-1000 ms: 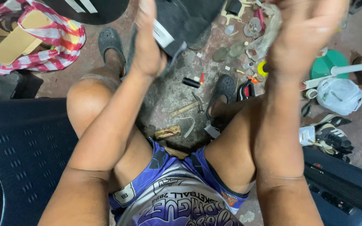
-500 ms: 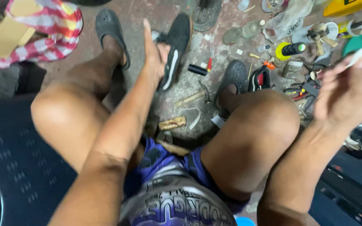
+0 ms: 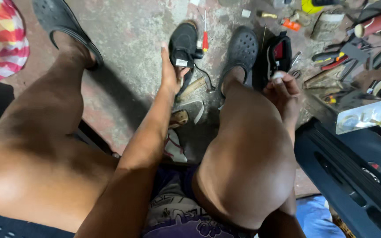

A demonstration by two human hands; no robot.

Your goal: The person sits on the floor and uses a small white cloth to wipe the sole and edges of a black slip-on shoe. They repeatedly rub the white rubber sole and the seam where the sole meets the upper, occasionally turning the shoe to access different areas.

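Grey concrete floor (image 3: 128,35) underneath, stained and gritty, now filling more of the head view than a second ago. Bare knees spread wide on a dark seat, feet in black clogs, one (image 3: 242,48) near the middle, the other (image 3: 58,24) far off at top left. To the right, a black plastic case (image 3: 349,163); above it, a litter of hand tools (image 3: 340,57). At the left edge, red-and-white striped cloth (image 3: 1,39). Between the knees, down on the floor, the black shoe (image 3: 184,46), toe pointing away, gripped at its near end by the left hand (image 3: 170,72), fingers closed round the heel part, thumb showing on the right. Lowered since a second ago, when raised high and close to the camera; already down at this shoe half a second ago. Just past the right knee, a second black shoe with a red lining (image 3: 276,53), lying on its side. Touching or nearly touching it, the right hand (image 3: 283,90), fingertips pinched together on a small white piece (image 3: 278,76), too small to identify. Drawn in from the far right, where seen half a second ago. Beside the held shoe, a red-handled screwdriver (image 3: 205,39) and a wooden handle (image 3: 192,87).
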